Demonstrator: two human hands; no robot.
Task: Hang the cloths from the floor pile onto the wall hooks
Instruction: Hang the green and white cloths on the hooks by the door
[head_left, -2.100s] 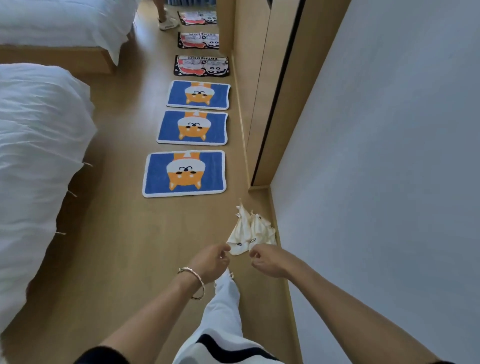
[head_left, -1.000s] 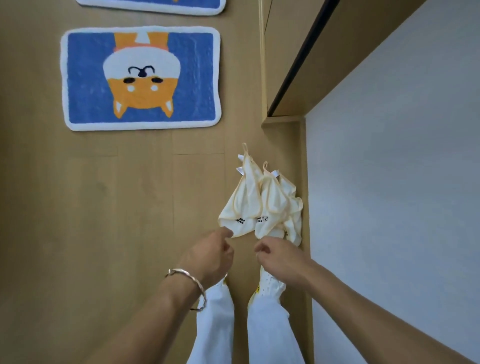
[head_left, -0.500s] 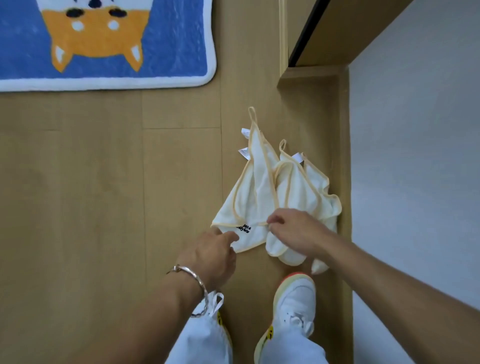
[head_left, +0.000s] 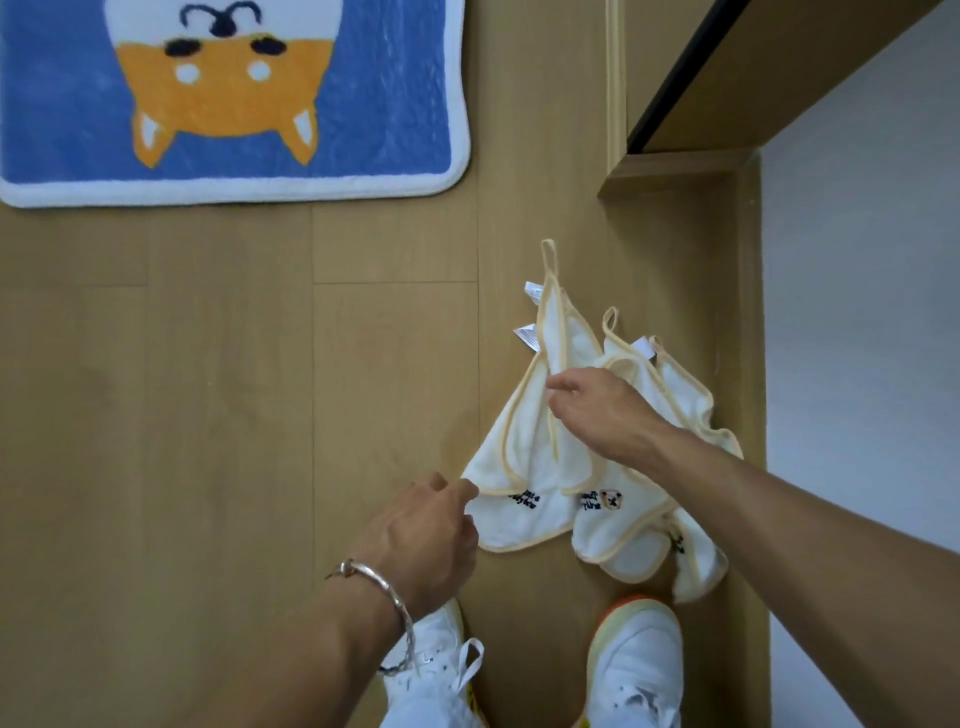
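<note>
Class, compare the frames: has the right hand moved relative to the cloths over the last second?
Yes. The right hand has moved from the near, printed edge of the cloths up to their middle, toward the wardrobe.

White cloths (head_left: 540, 457) edged in pale yellow; blue mat (head_left: 363, 104), white border, orange-and-white dog face

Approx 3 cloths (head_left: 530, 457), 1 mat (head_left: 389, 104), 2 shoes (head_left: 636, 660).

Dark stitched lettering (head_left: 524, 500) on the cloths (head_left: 524, 457) is too blurred to read.
</note>
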